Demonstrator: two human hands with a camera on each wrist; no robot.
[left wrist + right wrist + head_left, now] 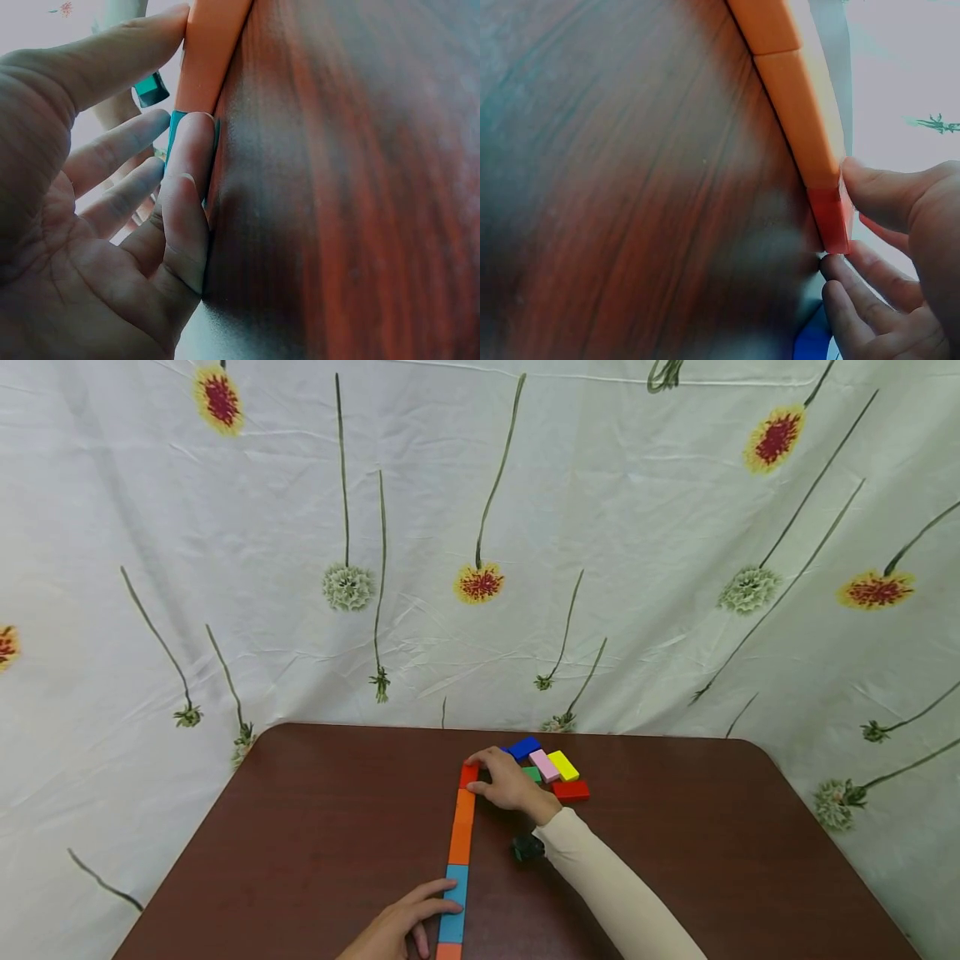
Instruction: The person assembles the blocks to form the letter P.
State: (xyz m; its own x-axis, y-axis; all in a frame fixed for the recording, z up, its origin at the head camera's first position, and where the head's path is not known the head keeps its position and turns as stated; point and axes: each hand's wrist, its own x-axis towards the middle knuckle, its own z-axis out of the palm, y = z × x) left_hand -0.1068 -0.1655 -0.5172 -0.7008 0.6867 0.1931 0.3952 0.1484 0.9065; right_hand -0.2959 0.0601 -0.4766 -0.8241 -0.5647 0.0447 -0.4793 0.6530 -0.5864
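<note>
Red block (469,775) pinched in your right hand (512,785)!
It's bright, smooth, meeting an orange block (465,807); your left hand (401,918) lies spread.

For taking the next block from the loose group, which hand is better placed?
Probably the right hand: at the red end block, it is near the loose blocks; the left hand touches the light-blue section, farther away.
</note>
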